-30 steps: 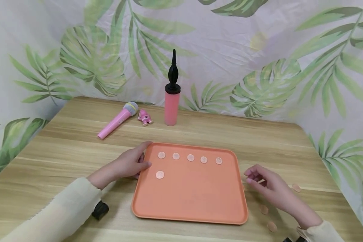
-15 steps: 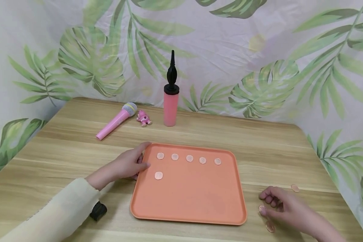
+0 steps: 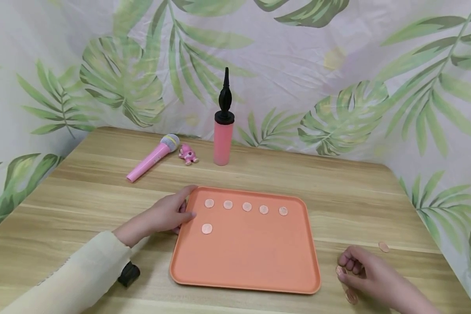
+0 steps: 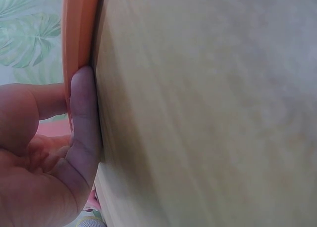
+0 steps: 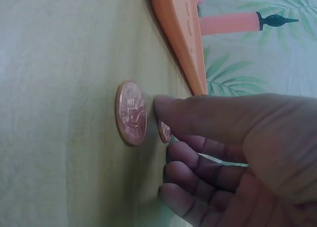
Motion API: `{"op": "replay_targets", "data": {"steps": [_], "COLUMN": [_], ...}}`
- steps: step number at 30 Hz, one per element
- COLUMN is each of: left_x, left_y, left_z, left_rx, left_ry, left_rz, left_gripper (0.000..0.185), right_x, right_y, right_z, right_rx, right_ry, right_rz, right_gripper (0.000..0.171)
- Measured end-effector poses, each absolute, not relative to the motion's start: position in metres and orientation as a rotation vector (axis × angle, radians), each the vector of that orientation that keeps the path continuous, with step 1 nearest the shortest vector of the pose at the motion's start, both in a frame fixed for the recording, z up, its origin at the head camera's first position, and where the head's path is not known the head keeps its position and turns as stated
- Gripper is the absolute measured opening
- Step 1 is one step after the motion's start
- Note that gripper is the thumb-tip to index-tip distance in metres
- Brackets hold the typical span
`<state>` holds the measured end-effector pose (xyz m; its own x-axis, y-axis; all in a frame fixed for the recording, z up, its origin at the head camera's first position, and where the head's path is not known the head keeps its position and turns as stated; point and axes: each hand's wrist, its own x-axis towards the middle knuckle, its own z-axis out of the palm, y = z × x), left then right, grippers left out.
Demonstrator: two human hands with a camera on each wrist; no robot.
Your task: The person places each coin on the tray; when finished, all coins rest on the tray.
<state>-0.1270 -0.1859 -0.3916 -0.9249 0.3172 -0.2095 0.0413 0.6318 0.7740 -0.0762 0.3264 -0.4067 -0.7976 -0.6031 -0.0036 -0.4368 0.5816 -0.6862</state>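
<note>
A shallow orange tray (image 3: 255,257) lies on the wooden table, bearing a row of several copper-coloured coins (image 3: 247,207) along its far side. Below the row's left end is a single coin (image 3: 206,229). My left hand (image 3: 166,213) grips the tray's left rim; the left wrist view has fingers (image 4: 84,108) against its outer side. Right of the tray, my right hand (image 3: 370,272) pinches a coin (image 5: 165,131) at the table surface between thumb and curled fingers, which partly hide it. Nearer the front, another coin (image 5: 131,113) lies beside the thumb.
One more loose coin (image 3: 383,247) is to the right, beyond the right hand. At the back stand a pink hand pump (image 3: 222,141) with a black top, a small pink figurine (image 3: 188,154) and a pink toy microphone (image 3: 151,161). A leaf-patterned cloth (image 3: 274,65) hangs behind the table.
My right hand has moved from beside the tray's right edge down and right to the loose coins, and its fingers have closed in on one. The left hand stays on the tray.
</note>
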Motion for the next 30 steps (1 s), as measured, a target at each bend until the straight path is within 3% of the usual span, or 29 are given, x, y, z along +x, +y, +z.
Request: {"op": "replay_targets", "data": {"steps": [21, 30], "left_x": [-0.1279, -0.1268], "left_y": [-0.1855, -0.185], "left_z": [-0.3909, -0.3907], "left_rx": [0.299, 0.312], "left_ry": [2.518, 2.525], "left_rz": [1.205, 1.208], "left_gripper": [0.07, 0.07], "right_x": [-0.0683, -0.0719], "right_y": [0.3215, 0.3219], "right_z": [-0.4048, -0.4092], "right_rx": [-0.838, -0.686], "right_ry": [2.558, 2.701], "right_rz": [-1.177, -1.161], "right_gripper": [0.009, 0.009]}}
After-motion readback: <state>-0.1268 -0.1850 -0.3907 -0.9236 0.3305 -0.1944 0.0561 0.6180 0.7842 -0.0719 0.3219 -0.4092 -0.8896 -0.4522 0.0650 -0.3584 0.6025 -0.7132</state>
